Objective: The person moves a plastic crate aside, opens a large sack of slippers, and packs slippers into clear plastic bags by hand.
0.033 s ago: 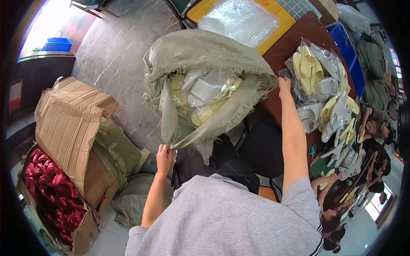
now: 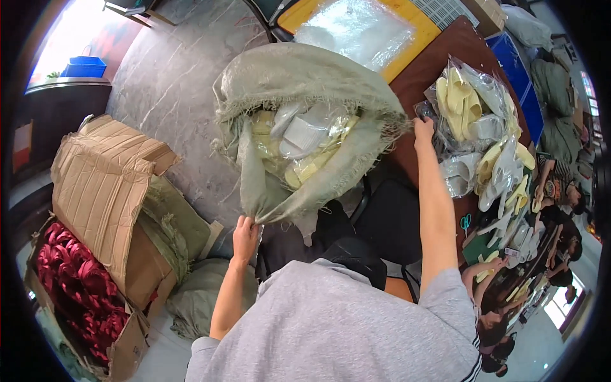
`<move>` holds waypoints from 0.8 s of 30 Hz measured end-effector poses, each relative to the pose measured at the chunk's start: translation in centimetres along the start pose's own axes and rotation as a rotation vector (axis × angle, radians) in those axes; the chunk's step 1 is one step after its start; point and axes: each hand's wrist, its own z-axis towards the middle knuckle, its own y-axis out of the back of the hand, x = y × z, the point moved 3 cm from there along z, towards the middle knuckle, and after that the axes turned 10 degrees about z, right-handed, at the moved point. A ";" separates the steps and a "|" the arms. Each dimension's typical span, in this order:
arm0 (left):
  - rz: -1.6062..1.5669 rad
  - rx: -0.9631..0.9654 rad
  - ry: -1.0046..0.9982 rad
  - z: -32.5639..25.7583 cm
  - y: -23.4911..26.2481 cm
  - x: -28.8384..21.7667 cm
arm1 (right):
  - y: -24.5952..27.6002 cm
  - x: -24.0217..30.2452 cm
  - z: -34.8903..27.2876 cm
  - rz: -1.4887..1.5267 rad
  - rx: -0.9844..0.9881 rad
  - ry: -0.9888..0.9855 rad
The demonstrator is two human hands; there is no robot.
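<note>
A large grey-green woven sack [image 2: 305, 73] with frayed edges is spread at the mouth in front of me. Through the opening show white slippers [image 2: 302, 139] and yellow slippers [image 2: 299, 173] in clear plastic bags. Low on the near rim, the fingers of my left hand [image 2: 244, 239] pinch a gathered corner. At the sack's far right corner, my right hand [image 2: 424, 134] is closed on the rim, and the cloth is stretched between both hands. The sack's lower part is hidden.
Bagged yellow and white slippers [image 2: 464, 105] are heaped on a brown table [image 2: 461, 41] at right. Clear plastic bags [image 2: 353, 32] lie on a yellow surface. Left stands a cardboard box [image 2: 102, 197] beside dark red fabric [image 2: 79, 293]. Co-workers [image 2: 496, 321] sit along the right side.
</note>
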 end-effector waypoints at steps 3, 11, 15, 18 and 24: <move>0.061 0.141 -0.029 -1.7 1.2 0.6 | -3.1 2.8 -11.4 -0.516 0.063 0.810; 0.159 0.504 -0.221 1.2 -3.2 0.9 | -7.8 -9.0 -20.2 -0.794 0.228 0.189; 0.385 0.419 -0.509 0.8 -8.4 8.3 | -7.8 -13.9 -16.0 -0.150 0.251 0.076; 0.527 0.773 -0.034 4.0 -8.9 5.9 | -2.0 -12.9 -14.5 0.945 0.308 -0.659; 0.182 0.039 0.055 12.3 -2.0 -2.9 | 4.7 -12.1 -13.4 0.758 0.260 -0.785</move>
